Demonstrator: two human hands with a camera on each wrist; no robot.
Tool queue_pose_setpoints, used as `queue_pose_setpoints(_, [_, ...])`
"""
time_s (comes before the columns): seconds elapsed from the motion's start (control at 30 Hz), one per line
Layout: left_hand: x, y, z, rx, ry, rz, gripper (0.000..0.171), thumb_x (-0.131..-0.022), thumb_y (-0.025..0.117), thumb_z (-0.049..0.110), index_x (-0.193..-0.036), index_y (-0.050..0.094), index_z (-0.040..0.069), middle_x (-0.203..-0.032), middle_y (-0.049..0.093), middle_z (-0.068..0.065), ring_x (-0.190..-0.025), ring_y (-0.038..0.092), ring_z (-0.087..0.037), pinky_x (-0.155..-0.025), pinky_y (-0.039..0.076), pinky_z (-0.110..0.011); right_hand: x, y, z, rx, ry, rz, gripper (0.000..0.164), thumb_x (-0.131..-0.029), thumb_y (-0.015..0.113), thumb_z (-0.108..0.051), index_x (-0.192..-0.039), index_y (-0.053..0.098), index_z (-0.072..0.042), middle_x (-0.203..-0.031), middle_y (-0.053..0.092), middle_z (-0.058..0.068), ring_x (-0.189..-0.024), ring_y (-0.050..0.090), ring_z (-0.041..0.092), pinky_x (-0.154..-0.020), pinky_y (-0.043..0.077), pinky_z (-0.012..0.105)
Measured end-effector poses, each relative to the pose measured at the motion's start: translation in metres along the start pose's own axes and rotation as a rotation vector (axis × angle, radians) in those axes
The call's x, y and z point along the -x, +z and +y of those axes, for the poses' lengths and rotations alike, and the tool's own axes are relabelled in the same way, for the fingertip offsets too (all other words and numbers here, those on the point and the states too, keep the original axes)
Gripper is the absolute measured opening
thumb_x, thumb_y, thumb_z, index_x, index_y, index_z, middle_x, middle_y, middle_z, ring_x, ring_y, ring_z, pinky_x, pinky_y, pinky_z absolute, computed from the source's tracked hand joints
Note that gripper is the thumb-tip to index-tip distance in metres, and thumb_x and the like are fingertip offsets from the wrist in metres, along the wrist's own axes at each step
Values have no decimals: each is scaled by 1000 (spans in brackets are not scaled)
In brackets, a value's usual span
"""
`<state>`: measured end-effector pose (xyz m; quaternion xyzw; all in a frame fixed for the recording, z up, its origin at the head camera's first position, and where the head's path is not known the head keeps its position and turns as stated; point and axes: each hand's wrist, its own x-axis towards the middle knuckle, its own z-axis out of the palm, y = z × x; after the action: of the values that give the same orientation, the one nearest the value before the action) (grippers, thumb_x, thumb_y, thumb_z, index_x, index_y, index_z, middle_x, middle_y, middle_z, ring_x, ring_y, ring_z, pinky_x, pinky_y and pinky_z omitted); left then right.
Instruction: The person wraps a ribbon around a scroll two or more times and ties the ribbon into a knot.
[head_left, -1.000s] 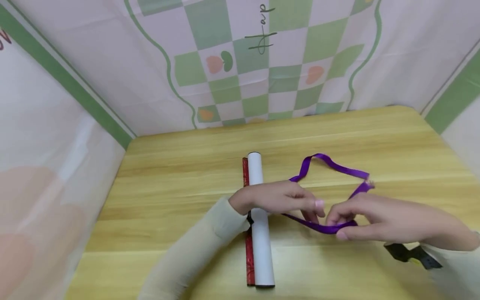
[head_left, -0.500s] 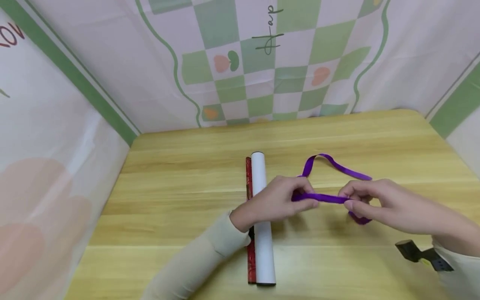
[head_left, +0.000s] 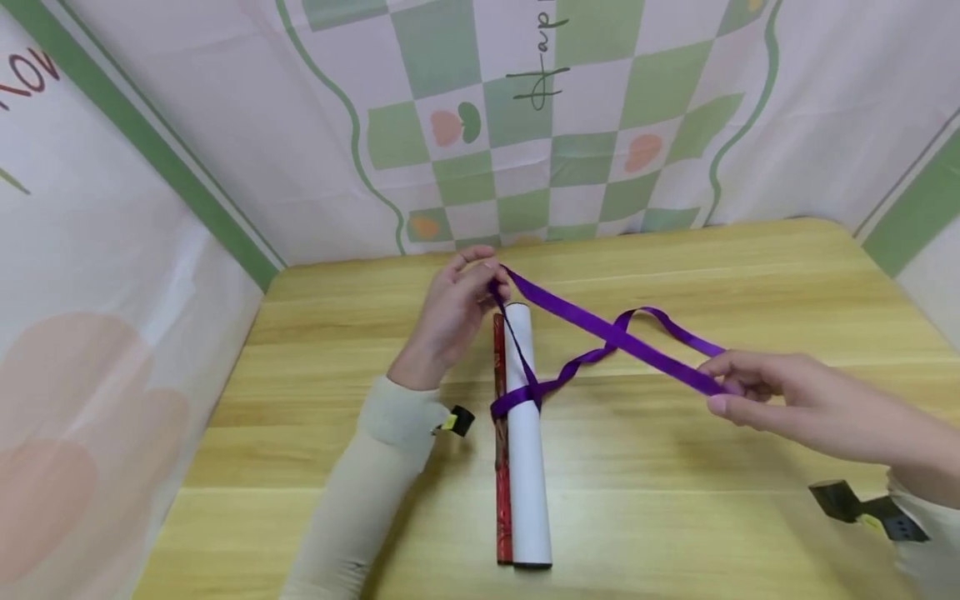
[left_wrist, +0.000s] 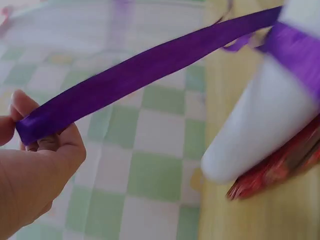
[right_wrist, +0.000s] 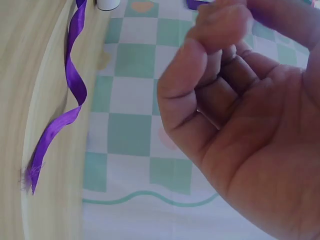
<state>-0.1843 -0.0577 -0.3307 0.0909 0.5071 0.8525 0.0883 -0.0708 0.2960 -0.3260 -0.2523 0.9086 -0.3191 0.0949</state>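
Observation:
A purple ribbon (head_left: 573,315) loops around a white tube (head_left: 529,492) with dark ends and a red patterned strip (head_left: 503,517) lying against it. Beyond the tube's far end, my left hand (head_left: 453,312) pinches the ribbon, one narrow length running down to the loop. From there a stretch slants to the right, where my right hand (head_left: 787,404) holds it between thumb and fingers. In the left wrist view the ribbon (left_wrist: 150,67) rises taut from the pinch toward the tube (left_wrist: 265,120). A second tail with a frayed end (right_wrist: 35,172) lies twisted on the table in the right wrist view.
The wooden table (head_left: 337,358) carries the tube and strip near its middle. A checked green and white cloth (head_left: 517,167) hangs behind its back edge. Dark wrist cameras are strapped at the left sleeve (head_left: 397,429) and the right one.
My left hand has moved from right of the tube to beyond its far end, drawing ribbon along. My right hand has shifted slightly right. The ribbon loop on the tube is now uncovered.

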Motion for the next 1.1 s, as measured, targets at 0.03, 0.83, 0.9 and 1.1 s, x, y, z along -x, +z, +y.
queue_pose_setpoints(0.03, [-1,-6,6,33,10,6,19,-92,55,5,-110,52,7,-83,64,-3,-72,60,-14,-75,49,-27,0,1,1,-8,-17,-13,22,-94,56,-16,-115,59,-23,-74,54,-13,-68,51,7,-54,38,25])
queue_pose_setpoints(0.83, [71,-146,32,-1456,-277,-114,68,-97,48,42,-144,37,-5,-136,51,-22,-109,58,-32,-95,45,-47,-19,10,37,242,62,-146,46,-89,63,-33,-118,60,3,-81,58,-13,-70,49,-2,-63,46,26])
queue_pose_setpoints(0.9, [71,-136,26,-1532,-196,-156,64,-97,50,38,-143,38,-5,-139,49,-22,-114,56,-32,-100,41,-47,-18,5,47,309,163,-124,51,-87,65,-36,-118,60,4,-86,62,-6,-75,55,6,-67,49,32])
queue_pose_setpoints(1.1, [71,-82,12,-1697,-56,-234,57,-97,50,39,-143,43,6,-145,43,-15,-129,45,-31,-105,37,-45,-8,-6,77,445,323,-121,60,-85,66,-34,-120,54,13,-105,62,30,-94,59,47,-79,47,58])
